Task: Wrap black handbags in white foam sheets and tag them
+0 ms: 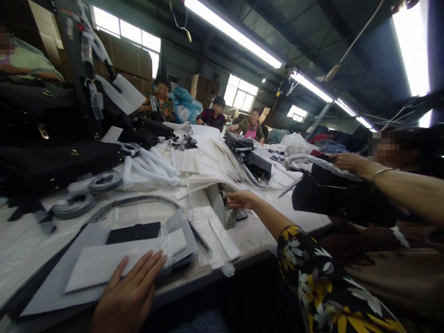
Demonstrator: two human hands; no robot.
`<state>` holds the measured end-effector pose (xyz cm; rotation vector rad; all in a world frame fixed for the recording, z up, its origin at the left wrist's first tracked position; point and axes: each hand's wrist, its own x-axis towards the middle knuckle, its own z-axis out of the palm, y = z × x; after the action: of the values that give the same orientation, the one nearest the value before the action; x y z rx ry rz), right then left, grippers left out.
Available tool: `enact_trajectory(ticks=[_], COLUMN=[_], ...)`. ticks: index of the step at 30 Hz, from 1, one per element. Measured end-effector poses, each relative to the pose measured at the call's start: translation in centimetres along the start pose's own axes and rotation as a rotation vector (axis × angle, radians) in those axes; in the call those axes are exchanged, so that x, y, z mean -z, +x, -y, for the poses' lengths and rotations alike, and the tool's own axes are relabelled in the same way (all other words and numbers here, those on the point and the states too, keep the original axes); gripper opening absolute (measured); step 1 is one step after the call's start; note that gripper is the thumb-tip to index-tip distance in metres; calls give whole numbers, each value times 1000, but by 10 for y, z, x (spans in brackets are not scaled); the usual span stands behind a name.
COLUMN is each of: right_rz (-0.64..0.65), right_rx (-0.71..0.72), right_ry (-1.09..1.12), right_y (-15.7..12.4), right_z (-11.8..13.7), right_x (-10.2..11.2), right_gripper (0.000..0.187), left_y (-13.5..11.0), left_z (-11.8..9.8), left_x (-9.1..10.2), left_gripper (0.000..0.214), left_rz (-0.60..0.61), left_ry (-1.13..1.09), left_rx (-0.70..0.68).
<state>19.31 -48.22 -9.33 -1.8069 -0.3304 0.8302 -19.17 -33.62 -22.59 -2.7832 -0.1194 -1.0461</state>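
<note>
My left hand (130, 293) lies with its fingers stretched out on a folded white foam sheet (104, 263). Under that sheet are a larger grey-white sheet (45, 296) and a flat black piece (133, 232), which looks like part of a bag with a wrapped handle (145, 200) arching behind it. My right hand (241, 200), its arm in a floral sleeve, reaches forward to a grey tape dispenser (217, 203). Its fingers are pinched together at the dispenser's end; whatever is between them is too small to make out.
Black handbags (58, 162) crowd the left side. Wrapped handle coils (74, 203), white foam tubes (149, 169) and a stack of white sheets (222, 155) cover the table. At right a co-worker's arm (405, 185) holds a black bag (319, 192). Several people sit across the table.
</note>
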Motion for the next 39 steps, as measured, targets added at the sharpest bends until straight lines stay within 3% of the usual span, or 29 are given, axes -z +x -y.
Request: enact_trajectory(ticks=[5,10,13,18,21,24,27,32,36,39], right_rz=[-54,-131,-202,-290,-328,-310,-143,404,792,911], right_rx=[43,70,106,193,250,316,457,714,770,837], right_ry=[56,93,105,60,-19,-97,-311,-636,-749,-904], right_y=[-45,-90,-93,-72,-68,-83,-109,-131,-105,-71], right_z=[-9,-58,-88,-122,-133,-130,-105,-35,0,10], right_x=[8,6,1,-2,3,4,-12,-72,-130,-168], right_gripper=[23,30,37,43,42,36,24,19,20,15], left_y=[-2,-2,-2,-2,-2,-1,0,7,13,14], left_z=[-1,-2,-2,-4,-4,-3,-3,-9,-16,-17], left_x=[-1,-1,-1,1,1,1,3,14,20,20], left_gripper=[54,55,56,56,56,56,55,49,44,46], left_rz=[14,19,25,42,38,37,52,73,67,65], left_ry=[-4,-25,-37,-54,-52,-60,-67,-120,-187,-201], left_rx=[23,39,43,65,59,50,75,166,310,337])
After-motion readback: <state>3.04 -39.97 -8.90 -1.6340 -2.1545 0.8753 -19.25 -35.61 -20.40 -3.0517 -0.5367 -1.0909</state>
